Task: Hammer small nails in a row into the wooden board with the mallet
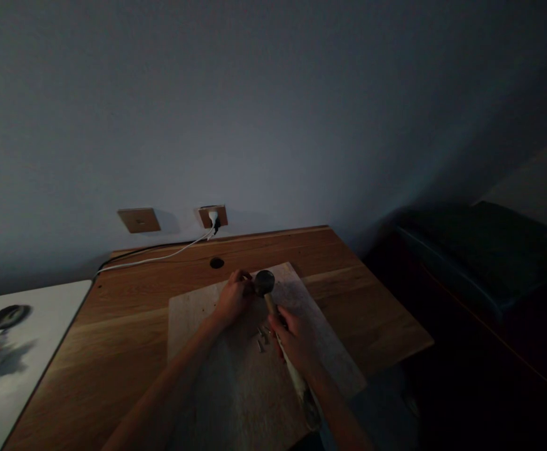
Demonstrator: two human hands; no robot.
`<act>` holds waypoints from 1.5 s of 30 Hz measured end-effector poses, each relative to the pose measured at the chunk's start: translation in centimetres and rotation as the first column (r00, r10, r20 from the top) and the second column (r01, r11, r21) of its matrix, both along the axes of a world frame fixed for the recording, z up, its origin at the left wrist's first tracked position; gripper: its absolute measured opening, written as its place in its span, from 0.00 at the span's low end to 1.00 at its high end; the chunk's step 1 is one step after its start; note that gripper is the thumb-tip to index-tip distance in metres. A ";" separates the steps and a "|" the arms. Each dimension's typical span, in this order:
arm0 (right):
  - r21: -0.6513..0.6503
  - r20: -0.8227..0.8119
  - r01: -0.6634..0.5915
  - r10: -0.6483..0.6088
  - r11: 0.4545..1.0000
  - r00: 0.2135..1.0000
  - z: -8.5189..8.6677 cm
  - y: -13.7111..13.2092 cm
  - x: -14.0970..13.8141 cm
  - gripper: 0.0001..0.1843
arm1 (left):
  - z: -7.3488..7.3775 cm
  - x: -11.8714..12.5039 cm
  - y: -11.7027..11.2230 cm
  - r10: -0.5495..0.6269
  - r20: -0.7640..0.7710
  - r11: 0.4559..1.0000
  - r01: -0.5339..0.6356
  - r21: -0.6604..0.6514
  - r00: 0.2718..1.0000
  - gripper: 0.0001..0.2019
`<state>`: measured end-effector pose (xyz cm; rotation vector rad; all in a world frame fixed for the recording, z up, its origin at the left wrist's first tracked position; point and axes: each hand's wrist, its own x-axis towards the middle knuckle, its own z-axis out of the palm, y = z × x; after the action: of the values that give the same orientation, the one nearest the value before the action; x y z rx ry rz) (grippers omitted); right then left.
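My right hand [294, 335] is wrapped round the wooden handle of a hammer [264, 283], whose dark, rounded head points away from me. Its long handle runs back under my right forearm. Right beside the head, my left hand [234, 294] rests on a pale wooden board [235, 388] with its fingers drawn together. Whatever those fingertips pinch is hidden in the dim light next to the head. Several small metal screws or nails [260, 341] lie loose on the board between my two hands.
Under the board is a wooden table [371, 300] with a round cable hole [217, 263]. A white cable [170, 255] runs to a wall socket [213, 217]. On the left stands a white surface [42, 338] with a dark round item. A dark bulky object [484, 257] lies right.
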<state>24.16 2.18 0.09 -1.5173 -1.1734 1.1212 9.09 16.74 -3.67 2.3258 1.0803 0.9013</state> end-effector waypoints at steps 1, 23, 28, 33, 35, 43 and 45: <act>0.005 0.008 0.009 -0.009 1.000 1.000 -0.1 0.0 0.0 0.19 | 0.0 0.0 0.0 0.001 -0.002 1.000 -0.001 -0.003 1.000 0.12; -0.036 -0.004 0.158 -0.158 0.987 0.987 -1.4 -3.2 2.5 0.24 | 4.2 -1.3 -5.9 -0.368 -0.323 0.903 0.418 0.098 0.872 0.10; -0.062 0.017 0.231 -0.230 0.971 0.973 -1.8 -4.1 3.2 0.25 | 4.3 0.5 -7.8 -0.334 -0.557 0.823 0.523 0.220 0.760 0.00; -0.032 0.041 0.234 -0.233 0.972 0.972 -1.9 -4.2 3.5 0.24 | 4.7 2.1 -7.9 -0.319 -0.589 0.833 0.516 0.199 0.742 0.01; -0.011 0.045 0.218 -0.217 0.976 0.975 -2.1 -4.2 3.6 0.23 | 5.1 2.0 -7.6 -0.344 -0.532 0.863 0.484 0.145 0.774 0.01; -0.030 -0.007 0.186 -0.186 0.982 0.982 -2.7 -4.2 3.4 0.24 | 4.3 -1.8 -2.4 -0.144 -0.006 0.980 0.141 -0.138 0.990 0.14; -0.034 -0.014 0.191 -0.192 0.981 0.981 -2.7 -4.2 3.3 0.23 | 3.4 -2.5 -1.4 -0.050 0.031 0.987 0.054 -0.148 0.998 0.12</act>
<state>27.48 -2.06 -2.60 -1.6053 -0.9786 1.0259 6.55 15.33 -0.26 2.2029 1.0349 0.8017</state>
